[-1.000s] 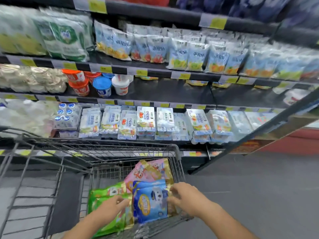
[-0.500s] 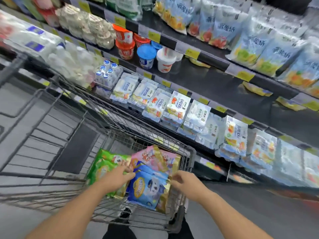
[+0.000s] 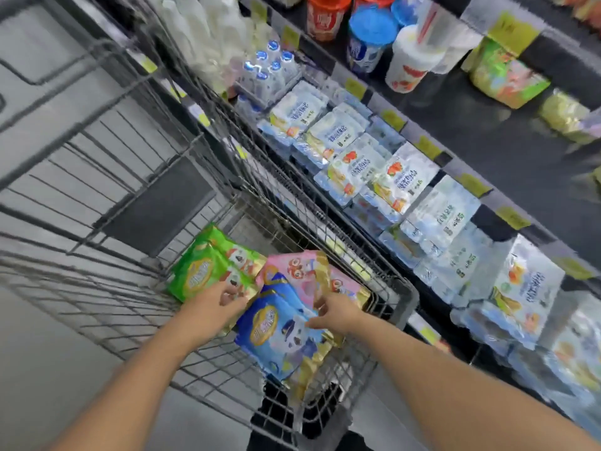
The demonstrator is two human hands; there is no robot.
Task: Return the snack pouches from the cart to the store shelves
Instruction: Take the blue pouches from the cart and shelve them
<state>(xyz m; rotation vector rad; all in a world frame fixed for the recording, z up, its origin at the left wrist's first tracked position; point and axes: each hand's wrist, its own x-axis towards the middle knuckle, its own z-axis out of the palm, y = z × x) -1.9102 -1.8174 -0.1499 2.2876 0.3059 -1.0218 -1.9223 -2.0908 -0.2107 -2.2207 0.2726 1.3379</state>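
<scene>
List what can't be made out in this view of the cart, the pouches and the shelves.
- Head view: the left hand covers the green pouches' lower corner; its grip is unclear.
- The right hand and blue pouch hide much of the pink pouches.
- The cart is cut off by the left edge.
- Price tags are too blurred to read.

Both forearms are bare up to the frame's edge; no sleeve shows. The left hand (image 3: pixel 213 309) and right hand (image 3: pixel 338 312) wear nothing: no glove, ring or watch. Below the cart (image 3: pixel 406 297), dark clothing is visible, blurred.
</scene>
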